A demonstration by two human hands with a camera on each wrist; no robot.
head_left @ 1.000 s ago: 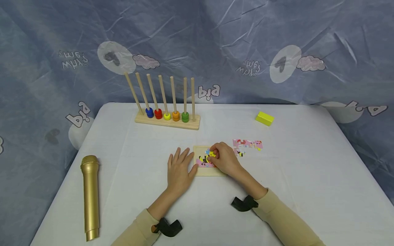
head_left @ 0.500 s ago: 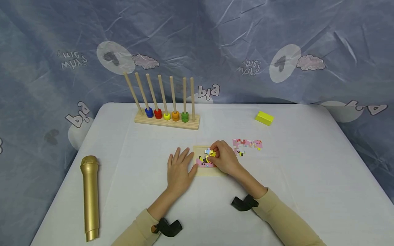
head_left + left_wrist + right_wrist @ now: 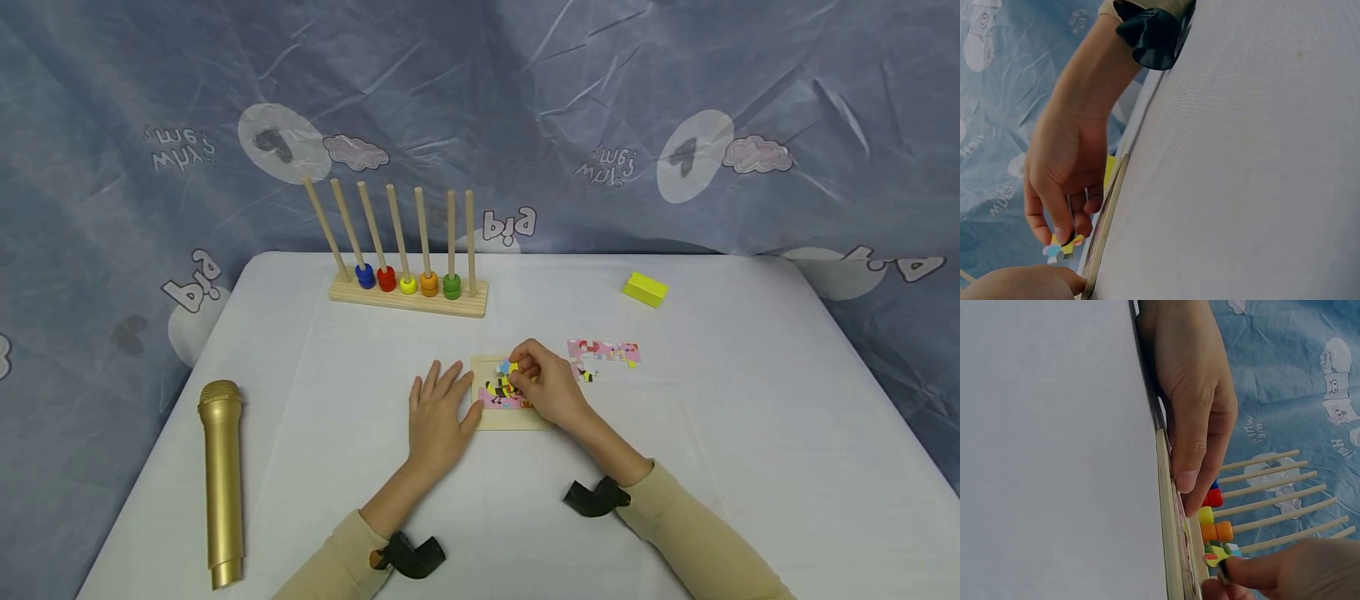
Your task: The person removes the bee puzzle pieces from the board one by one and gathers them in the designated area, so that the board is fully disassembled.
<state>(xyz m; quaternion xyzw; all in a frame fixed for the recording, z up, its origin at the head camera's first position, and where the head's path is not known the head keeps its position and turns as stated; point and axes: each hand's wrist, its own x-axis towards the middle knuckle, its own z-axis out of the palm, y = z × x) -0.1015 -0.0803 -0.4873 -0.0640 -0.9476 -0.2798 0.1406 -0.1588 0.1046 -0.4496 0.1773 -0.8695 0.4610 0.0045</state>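
Observation:
A shallow wooden puzzle tray [image 3: 510, 422] lies mid-table, partly filled with a pink picture of a yellow-and-black bee [image 3: 498, 390]. My left hand [image 3: 438, 423] rests flat with fingers spread, its thumb and index finger at the tray's left edge. Over the tray, my right hand [image 3: 551, 387] pinches a blue-and-yellow puzzle piece [image 3: 505, 367] between thumb and fingertips. Seen from the left wrist, that puzzle piece [image 3: 1065, 246] is held tilted just off the tray's surface. The right hand covers the tray's right part.
Several loose pink puzzle pieces [image 3: 603, 350] lie right of the tray. A yellow block [image 3: 645, 289] sits farther back. Behind the left hand stands a wooden peg rack [image 3: 408, 298] with coloured beads. A gold microphone [image 3: 221, 483] lies at the left.
My right fingers have shifted slightly up and back with the puzzle piece, turning it a little and uncovering more of the bee picture. My left hand stays in place.

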